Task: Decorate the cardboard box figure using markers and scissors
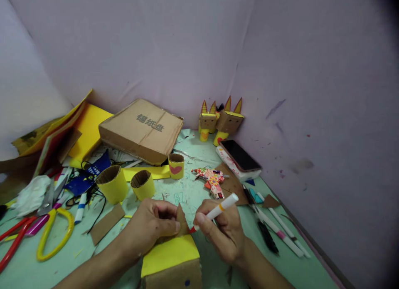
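Observation:
My right hand [222, 230] grips a white marker pen [222, 206] with an orange band, its red tip pointing left and down. That tip meets the right edge of a pointed cardboard piece [181, 218], near its base. My left hand [156, 224] pinches this piece from the left, thumb and fingers closed on it. It stands up at the rear of a cardboard box [174, 274] with a yellow top and a dark blue dot on its front. Whether the piece is fixed to the box I cannot tell.
Yellow cardboard rings [114, 185], scissors [56, 230] and a cardboard strip [107, 223] lie left. Behind are a flat carton [140, 129] and box-headed figures with pointed ears [230, 122]. A patterned glue gun [212, 180], a phone [240, 155] and pens [280, 233] lie right.

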